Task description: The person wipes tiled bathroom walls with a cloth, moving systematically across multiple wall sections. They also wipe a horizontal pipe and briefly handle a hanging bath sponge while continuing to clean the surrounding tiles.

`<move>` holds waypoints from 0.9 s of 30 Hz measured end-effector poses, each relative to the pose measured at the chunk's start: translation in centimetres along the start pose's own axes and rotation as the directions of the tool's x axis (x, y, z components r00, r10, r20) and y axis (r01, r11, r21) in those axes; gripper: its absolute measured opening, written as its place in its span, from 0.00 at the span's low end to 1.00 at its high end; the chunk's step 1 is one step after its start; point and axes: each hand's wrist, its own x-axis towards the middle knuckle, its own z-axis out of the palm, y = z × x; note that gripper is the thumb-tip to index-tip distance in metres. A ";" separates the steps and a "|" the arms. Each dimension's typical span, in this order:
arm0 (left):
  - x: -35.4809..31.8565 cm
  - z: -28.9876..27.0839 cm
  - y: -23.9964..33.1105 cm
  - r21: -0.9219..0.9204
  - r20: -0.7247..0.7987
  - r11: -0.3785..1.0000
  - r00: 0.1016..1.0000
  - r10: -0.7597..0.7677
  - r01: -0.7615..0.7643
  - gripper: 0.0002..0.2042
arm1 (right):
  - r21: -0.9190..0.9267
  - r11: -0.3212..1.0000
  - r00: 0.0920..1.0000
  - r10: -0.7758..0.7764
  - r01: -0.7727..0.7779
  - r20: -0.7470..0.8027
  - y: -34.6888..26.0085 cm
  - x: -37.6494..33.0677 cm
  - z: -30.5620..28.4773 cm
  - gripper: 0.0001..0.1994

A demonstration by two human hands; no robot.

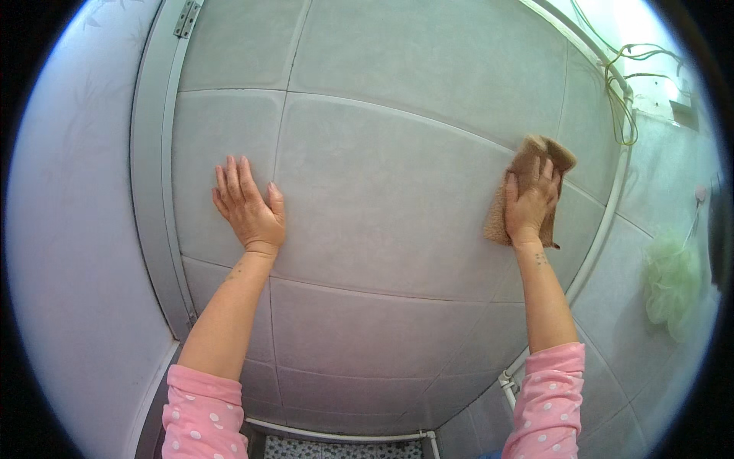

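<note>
My left hand [248,205] lies flat on a pale grey tiled wall [382,222], fingers together and pointing up, holding nothing. My right hand [529,203] presses a brown cloth [527,172] against the same wall, higher up and to the right. The cloth sticks out above my fingers and hangs down beside my wrist. Both forearms reach up from pink sleeves with white dots.
A grey metal door frame [153,176] with a hinge [186,17] runs down the left side. A white pipe [604,229] follows the right corner. A green bath sponge [673,283] hangs on the right wall, with green cords [623,99] above it. Patterned floor [336,449] shows below.
</note>
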 end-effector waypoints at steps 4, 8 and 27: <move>0.2 -0.1 -0.3 0.015 0.018 1.000 1.000 -0.001 0.000 0.29 | 0.031 0.932 0.927 -0.363 0.361 0.095 -10.6 0.6 1.0 0.38; 0.3 -0.5 -0.9 0.031 0.037 1.000 0.999 -0.001 0.000 0.30 | 0.310 0.768 0.778 -0.616 0.561 0.119 -22.1 -0.4 1.1 0.38; 0.2 -0.3 -0.4 -0.002 0.031 1.000 1.000 0.006 -0.006 0.31 | -0.143 0.990 0.999 0.017 -0.021 -0.028 0.8 8.9 2.2 0.37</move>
